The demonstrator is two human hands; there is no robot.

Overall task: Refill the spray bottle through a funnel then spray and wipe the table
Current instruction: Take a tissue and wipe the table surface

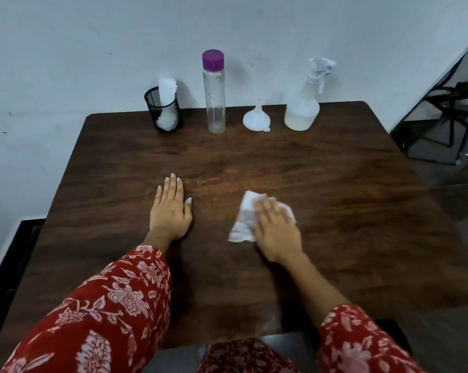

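Observation:
My right hand (274, 227) presses flat on a crumpled white tissue (243, 219) in the middle of the dark wooden table (348, 184); the hand is blurred. My left hand (170, 208) lies palm down on the table, fingers together, holding nothing. At the back edge stand a white spray bottle (302, 109) with its trigger head on, a white funnel (257, 118) resting mouth down, and a tall clear bottle (214, 95) with a purple cap that looks empty.
A black mesh cup (164, 111) holding white tissues stands at the back left by the wall. A black folding frame (448, 117) stands on the floor to the right of the table.

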